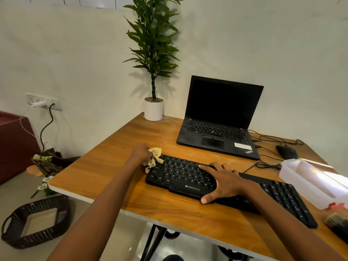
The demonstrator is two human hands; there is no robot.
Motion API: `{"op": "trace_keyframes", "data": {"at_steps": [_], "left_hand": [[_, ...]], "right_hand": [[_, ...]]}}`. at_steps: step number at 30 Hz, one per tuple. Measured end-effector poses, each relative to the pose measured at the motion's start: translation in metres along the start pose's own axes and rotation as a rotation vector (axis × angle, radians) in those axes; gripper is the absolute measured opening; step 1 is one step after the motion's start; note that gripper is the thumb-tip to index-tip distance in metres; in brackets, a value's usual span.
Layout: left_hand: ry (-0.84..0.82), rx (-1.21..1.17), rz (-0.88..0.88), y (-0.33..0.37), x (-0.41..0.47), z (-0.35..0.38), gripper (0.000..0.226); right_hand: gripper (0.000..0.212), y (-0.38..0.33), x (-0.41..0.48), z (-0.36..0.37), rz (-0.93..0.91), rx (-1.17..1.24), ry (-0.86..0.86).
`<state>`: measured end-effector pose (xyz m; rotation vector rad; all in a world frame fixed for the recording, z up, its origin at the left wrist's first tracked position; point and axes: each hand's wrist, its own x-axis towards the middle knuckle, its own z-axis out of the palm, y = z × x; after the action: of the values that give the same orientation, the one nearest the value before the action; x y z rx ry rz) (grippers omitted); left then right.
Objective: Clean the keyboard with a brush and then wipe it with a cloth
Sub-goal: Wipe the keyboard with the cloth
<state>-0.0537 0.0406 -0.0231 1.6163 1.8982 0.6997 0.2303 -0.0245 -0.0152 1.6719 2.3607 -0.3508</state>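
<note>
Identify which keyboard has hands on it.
The Zebronics keyboard: right hand rests on it, left hand holds a cloth at its corner; the laptop's is untouched.

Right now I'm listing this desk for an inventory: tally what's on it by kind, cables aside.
keyboard: 1
laptop: 1
mouse: 1
potted plant: 1
cloth: 1
clear plastic box: 1
brush: 1
Total: 7
Not counted: small red item, unclear.

Your left hand (140, 152) grips the crumpled beige cloth (155, 159) at the far-left corner of the black keyboard (180, 176), which lies flat under your right hand (224, 182).
</note>
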Motion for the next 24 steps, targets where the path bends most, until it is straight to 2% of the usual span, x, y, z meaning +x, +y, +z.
{"op": "trace_keyframes", "data": {"at_steps": [2, 6, 8, 13, 17, 20, 22, 24], "left_hand": [[-0.112, 0.013, 0.008, -0.002, -0.008, -0.012, 0.026], [-0.319, -0.006, -0.006, -0.016, -0.029, -0.031, 0.013], [-0.287, -0.005, -0.019, -0.016, -0.026, -0.026, 0.012], [-0.057, 0.064, -0.035, 0.003, 0.012, 0.001, 0.011], [-0.017, 0.128, -0.014, 0.016, 0.026, 0.008, 0.012], [-0.07, 0.126, 0.003, 0.008, 0.016, 0.001, 0.013], [-0.191, 0.154, 0.018, -0.004, 0.004, -0.011, 0.017], [-0.309, 0.18, 0.016, -0.012, -0.008, -0.024, 0.012]], "right_hand": [[0.143, 0.0, 0.001, 0.001, 0.001, -0.004, 0.004], [0.143, 0.004, 0.002, 0.002, -0.007, 0.006, 0.016], [0.143, 0.003, 0.003, 0.0, -0.005, 0.0, 0.003], [0.147, 0.003, 0.006, -0.001, -0.014, 0.017, -0.021], [0.142, 0.001, 0.005, -0.004, -0.006, 0.017, -0.028], [0.139, 0.001, 0.004, -0.003, -0.001, 0.021, -0.019], [0.143, 0.003, 0.005, -0.002, -0.004, 0.031, -0.015], [0.136, 0.002, 0.005, -0.003, -0.003, 0.029, -0.013]]}}
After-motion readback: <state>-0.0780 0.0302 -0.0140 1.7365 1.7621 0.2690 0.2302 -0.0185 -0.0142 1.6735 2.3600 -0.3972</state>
